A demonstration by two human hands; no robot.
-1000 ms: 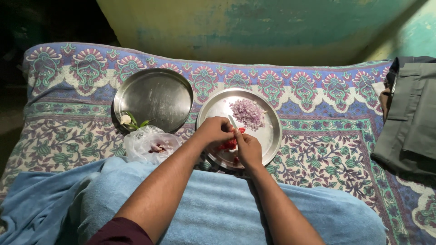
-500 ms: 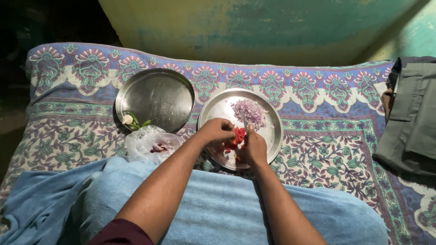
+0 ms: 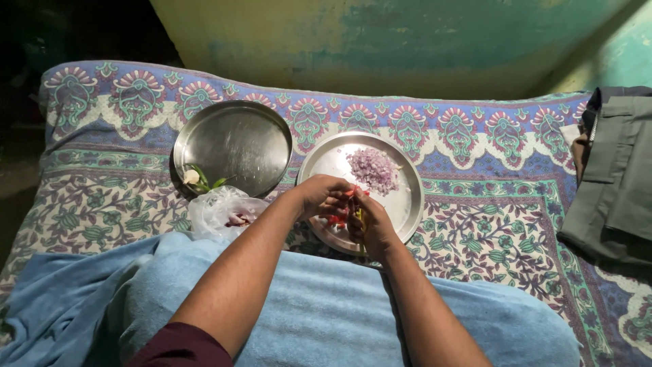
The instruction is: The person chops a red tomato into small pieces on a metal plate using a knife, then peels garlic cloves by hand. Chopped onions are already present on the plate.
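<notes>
**Cutting tomato over a steel plate on the bed**

A patterned bedsheet (image 3: 475, 224) is covering the bed, with a blue towel (image 3: 326, 312) lying across the lap, probably to catch drips. Two steel plates are sitting side by side: the left plate (image 3: 234, 139) is carrying some green stems at its rim, while the right plate (image 3: 401, 204) is holding chopped onion (image 3: 372, 170). A clear plastic bag (image 3: 221, 211) is resting nearby. Over the right plate, the left hand (image 3: 322, 197) is gripping red tomato pieces (image 3: 337, 219) and the right hand (image 3: 370, 228) is clenching a small knife, mostly hidden.

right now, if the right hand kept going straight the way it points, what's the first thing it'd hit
Probably the red tomato pieces right at the right hand, then the left hand; depth is hard to judge.
</notes>
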